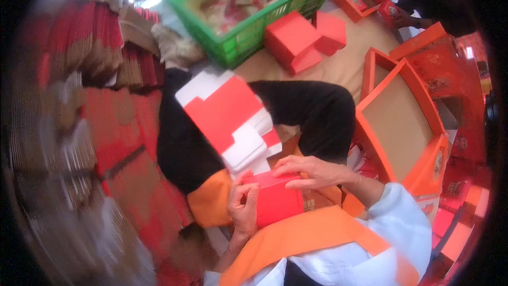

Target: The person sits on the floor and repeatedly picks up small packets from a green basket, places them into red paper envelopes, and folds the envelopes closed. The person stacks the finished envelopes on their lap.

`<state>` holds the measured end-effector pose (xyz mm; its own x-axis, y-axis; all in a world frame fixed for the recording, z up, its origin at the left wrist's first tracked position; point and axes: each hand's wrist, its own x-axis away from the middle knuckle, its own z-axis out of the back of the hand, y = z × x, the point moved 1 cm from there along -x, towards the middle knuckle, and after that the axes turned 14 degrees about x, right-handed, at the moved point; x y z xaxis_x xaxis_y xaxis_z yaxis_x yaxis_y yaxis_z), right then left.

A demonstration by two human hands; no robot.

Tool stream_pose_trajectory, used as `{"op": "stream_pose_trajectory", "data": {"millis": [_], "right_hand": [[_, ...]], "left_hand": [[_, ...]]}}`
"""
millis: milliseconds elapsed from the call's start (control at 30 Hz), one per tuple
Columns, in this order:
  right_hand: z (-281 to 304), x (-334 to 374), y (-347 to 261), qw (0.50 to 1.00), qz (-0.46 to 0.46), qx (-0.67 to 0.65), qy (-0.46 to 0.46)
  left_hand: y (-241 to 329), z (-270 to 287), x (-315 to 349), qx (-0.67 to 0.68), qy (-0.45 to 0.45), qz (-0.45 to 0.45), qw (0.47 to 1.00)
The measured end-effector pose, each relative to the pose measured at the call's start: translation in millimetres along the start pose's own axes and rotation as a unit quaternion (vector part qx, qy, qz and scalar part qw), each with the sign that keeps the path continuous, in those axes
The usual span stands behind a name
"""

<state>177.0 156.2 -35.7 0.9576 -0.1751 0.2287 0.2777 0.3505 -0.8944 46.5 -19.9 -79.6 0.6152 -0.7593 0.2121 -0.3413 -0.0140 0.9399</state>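
A small red cardboard box [280,201] is held close in front of my body. My left hand [243,204] grips its left side, thumb and fingers bent around the edge. From the right, my right hand [311,172] has its fingers pressed on the top edge and flap. A stack of flat red-and-white box blanks [225,114] rests across my left leg, just beyond the box. The box's underside and the parts beneath my fingers are hidden.
A green crate [227,47] with packets stands ahead, beside folded red boxes [292,39]. Large orange-red box trays [399,122] lie at the right. Bundled flat red cardboard [119,132] fills the left. Another person's hand [405,18] holds a red item at the far right.
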Motion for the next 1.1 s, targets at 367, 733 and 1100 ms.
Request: {"op": "stream_pose_trajectory", "data": {"millis": [367, 733, 1100], "right_hand": [[237, 23, 113, 0.782, -0.019, -0.261, 0.566], [225, -7, 170, 0.684, 0.02, -0.363, 0.633], [214, 12, 198, 0.622, 0.01, -0.406, 0.669]], "left_hand": [[22, -6, -92, 0.007, 0.155, -0.13, 0.979], [-67, 22, -119, -0.274, 0.236, -0.069, 0.93], [-64, 24, -122, -0.218, 0.237, -0.089, 0.942]]}}
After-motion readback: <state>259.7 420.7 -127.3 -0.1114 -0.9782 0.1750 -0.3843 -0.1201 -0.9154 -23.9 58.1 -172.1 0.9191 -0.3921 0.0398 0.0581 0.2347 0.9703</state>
